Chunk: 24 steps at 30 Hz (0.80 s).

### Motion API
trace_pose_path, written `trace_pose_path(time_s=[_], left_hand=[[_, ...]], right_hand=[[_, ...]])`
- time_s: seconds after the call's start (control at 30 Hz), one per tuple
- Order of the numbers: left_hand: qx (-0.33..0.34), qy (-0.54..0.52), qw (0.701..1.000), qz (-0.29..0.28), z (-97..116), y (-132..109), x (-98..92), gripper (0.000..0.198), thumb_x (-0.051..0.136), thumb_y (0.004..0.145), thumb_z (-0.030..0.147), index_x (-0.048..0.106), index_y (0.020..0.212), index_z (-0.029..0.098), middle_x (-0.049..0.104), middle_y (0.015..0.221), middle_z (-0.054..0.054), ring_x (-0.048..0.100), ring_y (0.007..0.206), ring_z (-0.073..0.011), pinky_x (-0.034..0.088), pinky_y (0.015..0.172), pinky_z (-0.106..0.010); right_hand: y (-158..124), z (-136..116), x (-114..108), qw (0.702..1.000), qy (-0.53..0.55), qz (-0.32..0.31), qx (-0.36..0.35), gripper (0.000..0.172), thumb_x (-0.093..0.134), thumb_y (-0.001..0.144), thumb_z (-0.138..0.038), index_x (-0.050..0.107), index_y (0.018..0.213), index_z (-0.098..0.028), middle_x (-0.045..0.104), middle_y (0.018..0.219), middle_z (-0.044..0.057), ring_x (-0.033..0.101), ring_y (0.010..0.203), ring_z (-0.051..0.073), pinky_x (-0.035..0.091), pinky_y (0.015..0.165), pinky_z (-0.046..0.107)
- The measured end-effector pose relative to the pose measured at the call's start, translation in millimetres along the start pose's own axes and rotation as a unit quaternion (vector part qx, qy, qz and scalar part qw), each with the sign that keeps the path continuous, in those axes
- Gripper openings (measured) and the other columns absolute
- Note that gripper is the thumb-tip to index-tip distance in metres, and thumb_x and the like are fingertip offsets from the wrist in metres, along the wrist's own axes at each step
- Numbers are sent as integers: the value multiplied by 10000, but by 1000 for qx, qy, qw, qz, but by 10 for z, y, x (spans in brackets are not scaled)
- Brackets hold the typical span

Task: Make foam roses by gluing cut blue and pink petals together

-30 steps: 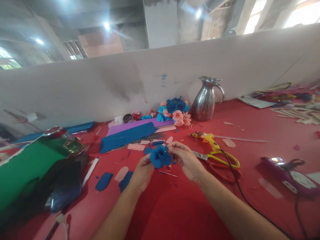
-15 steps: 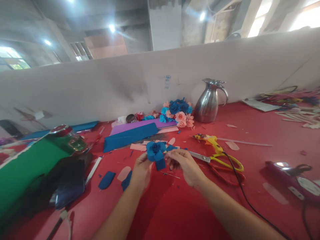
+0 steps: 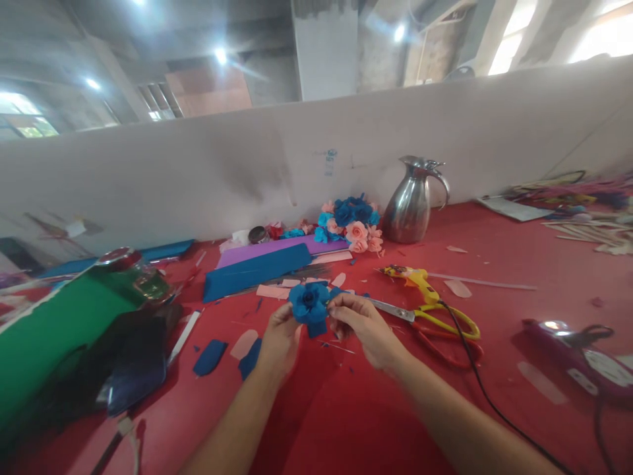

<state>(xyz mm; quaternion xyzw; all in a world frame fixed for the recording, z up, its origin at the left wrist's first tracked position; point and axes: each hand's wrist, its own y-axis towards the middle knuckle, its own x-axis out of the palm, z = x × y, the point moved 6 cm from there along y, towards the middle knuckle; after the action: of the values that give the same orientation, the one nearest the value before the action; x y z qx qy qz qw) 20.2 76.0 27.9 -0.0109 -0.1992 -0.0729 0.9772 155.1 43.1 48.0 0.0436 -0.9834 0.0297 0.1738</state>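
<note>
A blue paper flower (image 3: 308, 303) with a rolled dark centre and spread petals is held above the red table. My left hand (image 3: 281, 333) pinches it from the left side. My right hand (image 3: 357, 324) is closed at its right edge, thumb and forefinger pressed together on a petal; the other fingers curl beneath. Loose blue petals (image 3: 210, 357) and a pink petal (image 3: 244, 344) lie left of my hands. Just right of my right hand are scissors (image 3: 448, 321) with yellow and red handles, and behind them a yellow glue gun (image 3: 415, 280).
A bunch of blue and pink paper flowers (image 3: 357, 231) sits by the wall, beside a steel jug (image 3: 409, 204). Blue paper (image 3: 262, 269) lies over a purple sheet. At left are a green board (image 3: 64, 330) and a glass jar (image 3: 148, 280). A dark cord (image 3: 477, 369) crosses the right side.
The flower has tilted, so its face and centre turn more toward me and the lower petal looks shorter. Both hands stay almost in place, still on the flower.
</note>
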Motion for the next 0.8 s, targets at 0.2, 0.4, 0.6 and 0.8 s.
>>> trace_pose_path(time_s=[0.2, 0.4, 0.6, 0.8], left_hand=[[22, -51, 998, -1, 57, 57, -45, 204, 826, 535, 248, 627, 529, 203, 663, 623, 14, 600, 711, -150, 458, 786, -290], [27, -83, 996, 18, 121, 69, -66, 208, 832, 487, 155, 630, 519, 194, 677, 641, 30, 575, 645, -117, 465, 715, -257], [39, -125, 991, 28, 109, 62, -94, 193, 806, 509, 98, 687, 627, 193, 711, 681, 20, 577, 636, -96, 437, 682, -236], [37, -101, 993, 47, 54, 104, -163, 210, 820, 512, 168, 693, 679, 179, 695, 666, 0, 563, 609, -104, 426, 629, -244]], right_hand=[[111, -234, -381, 960, -241, 76, -117, 138, 541, 748, -314, 614, 704, -206, 596, 598, -15, 513, 523, 121, 401, 536, 253], [-174, -467, -1060, 758, -622, 152, -122, 272, 501, 743, -166, 666, 953, -217, 701, 970, 76, 641, 837, 236, 450, 750, 357], [-602, -138, -1647, 680, -721, 125, -51, 383, 489, 728, -134, 644, 1073, -187, 646, 1128, 136, 617, 1017, 281, 445, 873, 389], [-641, -125, -1667, 643, -759, 100, 6, 543, 419, 648, 8, 609, 1129, -156, 626, 1139, 138, 577, 1106, 248, 404, 942, 343]])
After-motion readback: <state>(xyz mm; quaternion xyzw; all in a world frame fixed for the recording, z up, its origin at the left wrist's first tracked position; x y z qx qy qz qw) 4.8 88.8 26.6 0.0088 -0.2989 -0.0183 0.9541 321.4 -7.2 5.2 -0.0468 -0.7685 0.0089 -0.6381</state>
